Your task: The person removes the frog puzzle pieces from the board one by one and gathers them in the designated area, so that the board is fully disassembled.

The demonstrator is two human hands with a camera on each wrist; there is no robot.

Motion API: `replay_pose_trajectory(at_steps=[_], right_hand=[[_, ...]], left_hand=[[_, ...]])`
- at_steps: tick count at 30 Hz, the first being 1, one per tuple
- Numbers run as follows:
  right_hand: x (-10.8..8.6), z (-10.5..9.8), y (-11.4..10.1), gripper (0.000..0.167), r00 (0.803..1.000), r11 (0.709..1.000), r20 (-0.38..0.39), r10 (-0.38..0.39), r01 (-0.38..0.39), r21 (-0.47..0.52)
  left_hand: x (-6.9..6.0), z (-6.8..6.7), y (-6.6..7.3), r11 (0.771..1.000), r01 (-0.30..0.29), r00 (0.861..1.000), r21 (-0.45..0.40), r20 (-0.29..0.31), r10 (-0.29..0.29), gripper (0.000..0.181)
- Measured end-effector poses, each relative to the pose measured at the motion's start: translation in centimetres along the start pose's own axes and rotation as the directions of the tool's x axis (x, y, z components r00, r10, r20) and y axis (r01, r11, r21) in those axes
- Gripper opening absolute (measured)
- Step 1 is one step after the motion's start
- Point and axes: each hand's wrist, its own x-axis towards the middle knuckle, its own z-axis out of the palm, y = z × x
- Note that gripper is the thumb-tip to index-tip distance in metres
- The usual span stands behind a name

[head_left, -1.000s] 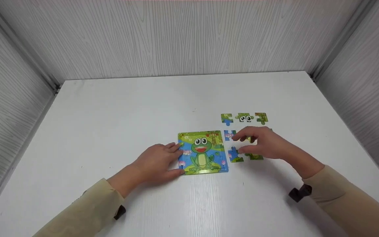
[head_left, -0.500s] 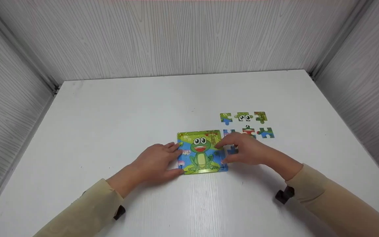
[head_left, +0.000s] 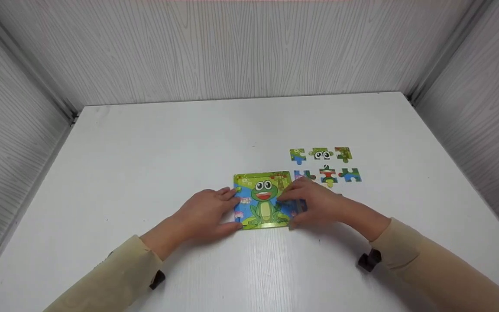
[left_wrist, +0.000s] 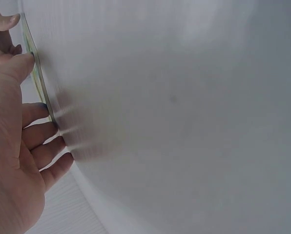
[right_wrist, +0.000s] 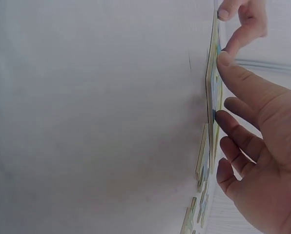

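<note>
A square frog puzzle board (head_left: 265, 209) lies flat on the white table. My left hand (head_left: 206, 216) rests against its left side, thumb at the near left corner and fingers spread along the edge. In the left wrist view, the fingers of the left hand (left_wrist: 13, 146) are fairly straight. Across the board, my right hand (head_left: 319, 201) touches its right side, the thumb by the near right corner and a forefinger over the surface. The right wrist view shows the right hand (right_wrist: 267, 131) with gently bent fingers at the board's edge. It covers some of the loose pieces.
Loose jigsaw pieces lie right of the board. An eyes piece (head_left: 321, 154) sits between a green-blue piece (head_left: 298, 155) and a tree piece (head_left: 343, 154). Nearer lie a mouth piece (head_left: 328, 174) and a blue-green piece (head_left: 351, 174). A pale back wall (head_left: 241, 52) borders the table.
My right hand has moved left from over the loose pieces to the board's right side, uncovering the mouth piece and the blue-green piece. The left hand has stayed in place.
</note>
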Motion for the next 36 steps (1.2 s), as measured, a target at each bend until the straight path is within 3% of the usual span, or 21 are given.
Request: replay_pose_trajectory(at_steps=[4, 11, 29, 36], right_hand=[[0.04, 0.11, -0.05, 0.064, 1.0, 0.999, 0.011, 0.002, -0.001, -0.033], [-0.04, 0.16, -0.05, 0.066, 1.0, 0.999, 0.006, 0.024, -0.024, -0.049], [0.06, 0.24, 0.16, 0.064, 0.999, 0.998, -0.024, 0.03, -0.032, -0.053], [0.15, 0.24, 0.25, 0.062, 1.0, 0.999, -0.027, 0.011, -0.012, -0.039]], left_hand=[[0.01, -0.04, 0.01, 1.0, 0.005, 1.0, 0.003, 0.006, -0.005, 0.078], [0.06, -0.01, -0.08, 0.999, -0.039, 0.999, 0.009, -0.028, 0.039, 0.074], [-0.01, -0.12, 0.02, 1.0, 0.001, 1.0, 0.004, 0.003, -0.001, 0.077], [-0.01, -0.06, -0.05, 1.0, -0.01, 1.0, -0.002, -0.007, 0.01, 0.076]])
